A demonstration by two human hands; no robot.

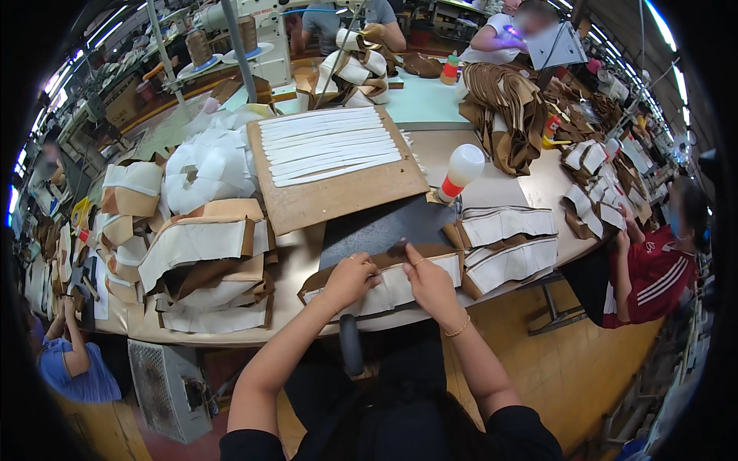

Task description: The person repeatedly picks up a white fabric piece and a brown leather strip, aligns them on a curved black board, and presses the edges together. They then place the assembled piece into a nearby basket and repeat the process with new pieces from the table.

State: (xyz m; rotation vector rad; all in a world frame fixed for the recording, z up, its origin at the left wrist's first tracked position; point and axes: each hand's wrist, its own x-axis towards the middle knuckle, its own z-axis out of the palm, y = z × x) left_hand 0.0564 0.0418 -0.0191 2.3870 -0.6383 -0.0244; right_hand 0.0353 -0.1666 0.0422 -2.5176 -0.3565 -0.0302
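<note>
A long brown leather piece with white backing [396,291] lies along the table's near edge in front of me. My left hand [353,281] is closed on its upper edge at the middle, fingers curled inward. Just to the right, my right hand [430,283] pinches the brown edge of the same piece, thumb and index finger raised along a dark flap. Under the piece's far side lies a dark slab [369,232]. A dark curved handle [350,344] juts over the table edge below my left hand; its other end is hidden.
Stacked backed leather pieces stand left [201,247] and right [513,262]. Behind are a board of white strips [330,158] and a white bottle with a red band [462,172]. A person in red [652,270] works at the right, and a person in blue [75,352] at the left.
</note>
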